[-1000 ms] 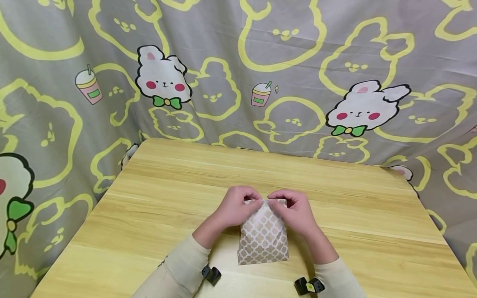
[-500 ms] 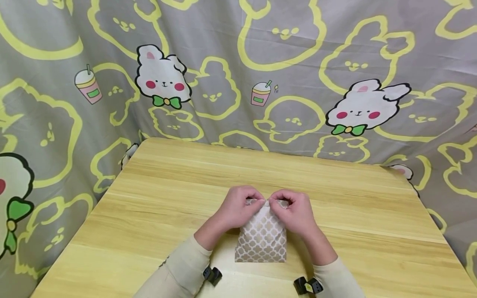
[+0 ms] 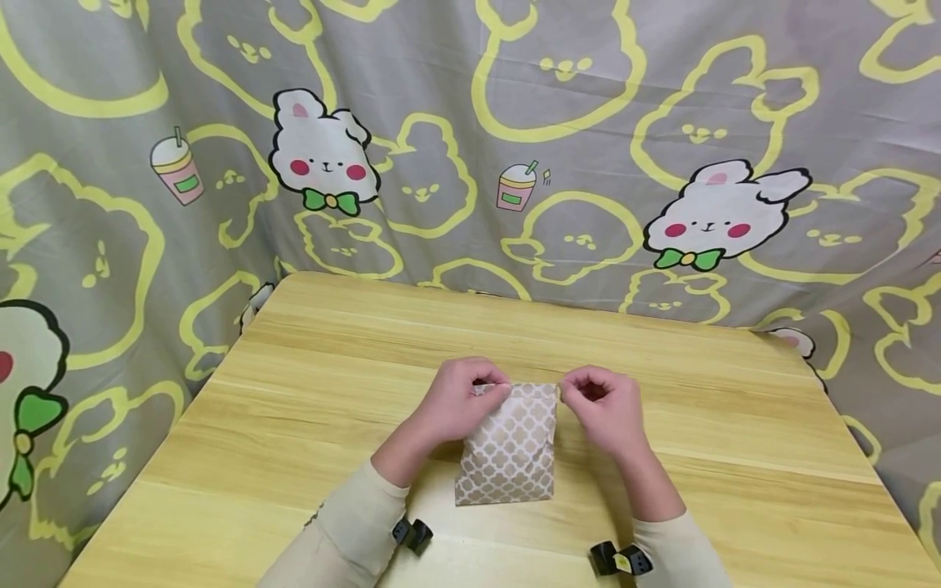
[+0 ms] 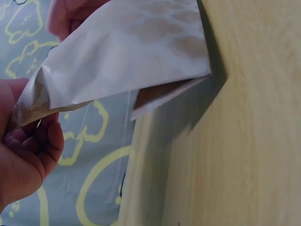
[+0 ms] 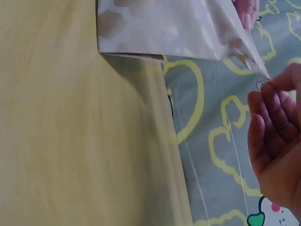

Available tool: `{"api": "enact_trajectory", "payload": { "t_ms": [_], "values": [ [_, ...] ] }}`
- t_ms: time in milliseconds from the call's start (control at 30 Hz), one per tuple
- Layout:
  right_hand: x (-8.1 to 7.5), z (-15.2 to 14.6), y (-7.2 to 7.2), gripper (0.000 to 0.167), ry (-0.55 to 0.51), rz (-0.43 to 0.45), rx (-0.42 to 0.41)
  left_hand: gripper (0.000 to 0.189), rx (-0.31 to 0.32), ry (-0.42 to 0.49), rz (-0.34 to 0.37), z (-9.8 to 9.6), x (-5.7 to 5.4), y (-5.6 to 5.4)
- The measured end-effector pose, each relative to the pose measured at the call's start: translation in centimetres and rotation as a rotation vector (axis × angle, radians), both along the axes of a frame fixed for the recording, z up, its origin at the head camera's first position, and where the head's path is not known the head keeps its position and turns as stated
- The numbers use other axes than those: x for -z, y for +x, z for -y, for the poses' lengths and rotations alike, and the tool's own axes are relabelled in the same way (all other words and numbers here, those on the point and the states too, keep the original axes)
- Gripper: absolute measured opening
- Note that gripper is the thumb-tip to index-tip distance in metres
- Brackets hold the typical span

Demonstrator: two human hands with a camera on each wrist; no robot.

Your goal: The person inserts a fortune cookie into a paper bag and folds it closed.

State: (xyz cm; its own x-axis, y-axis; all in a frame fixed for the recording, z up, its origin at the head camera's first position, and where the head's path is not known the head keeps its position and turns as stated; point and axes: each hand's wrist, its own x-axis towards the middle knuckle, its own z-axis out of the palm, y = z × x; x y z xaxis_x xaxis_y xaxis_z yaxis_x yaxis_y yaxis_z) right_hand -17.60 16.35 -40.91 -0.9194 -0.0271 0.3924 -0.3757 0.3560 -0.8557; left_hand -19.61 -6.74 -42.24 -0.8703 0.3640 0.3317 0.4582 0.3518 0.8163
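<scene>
A small paper bag [image 3: 510,453] with a tan and white lattice print stands between both hands, its upper edge level with the fingertips. My left hand [image 3: 459,400] pinches that edge near its left part; the left wrist view shows the paper creased at the thumb of this hand [image 4: 23,160]. At the top right corner, my right hand [image 3: 606,412] pinches the paper between thumb and index finger. In the right wrist view the corner of the bag [image 5: 160,28] runs to those fingertips, and the other fingers curl below. A folded flap shows under the bag's base [image 4: 164,96].
The wood-grain table [image 3: 294,392] extends around the bag on all sides. A grey curtain [image 3: 441,73] with yellow outlines and white rabbits hangs behind and at the sides. Black camera mounts [image 3: 413,535] sit at both wrists.
The hands were together at the middle of the bag's top edge; my right hand has moved right to the corner. The bag and left hand have shifted slightly left and away.
</scene>
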Motion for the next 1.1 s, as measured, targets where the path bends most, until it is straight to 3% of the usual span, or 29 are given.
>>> {"api": "enact_trajectory", "payload": {
  "t_ms": [100, 333, 500, 667, 767, 867, 1100],
  "values": [
    [1.0, -0.5, -0.6, 0.007, -0.093, 0.016, -0.006, 0.008, -0.001, 0.011, 0.015, 0.2, 0.1, -0.1],
    [2.7, -0.2, -1.1, 0.006, -0.067, 0.063, -0.282, 0.008, 0.059, 0.058, 0.067, 0.1, 0.1, -0.2],
    [2.8, 0.5, -1.0, 0.011, -0.095, 0.015, -0.353, 0.005, 0.070, 0.027, 0.048, -0.1, -0.1, 0.0],
    [1.3, 1.2, -0.1, 0.011, -0.060, -0.001, -0.361, 0.006, 0.074, -0.029, -0.028, -0.4, 0.0, 0.0],
    [1.5, 1.3, -0.2, 0.009, -0.048, 0.004, -0.325, 0.010, 0.048, -0.052, -0.052, -0.4, 0.0, -0.1],
    [2.6, 0.9, -0.7, 0.008, -0.063, 0.021, -0.283, 0.012, 0.032, -0.074, -0.066, -0.2, -0.3, -0.1],
    [2.9, 0.0, -1.1, 0.007, -0.101, 0.028, -0.262, 0.015, 0.033, -0.114, -0.016, 0.2, -0.8, 0.0]
  ]
}}
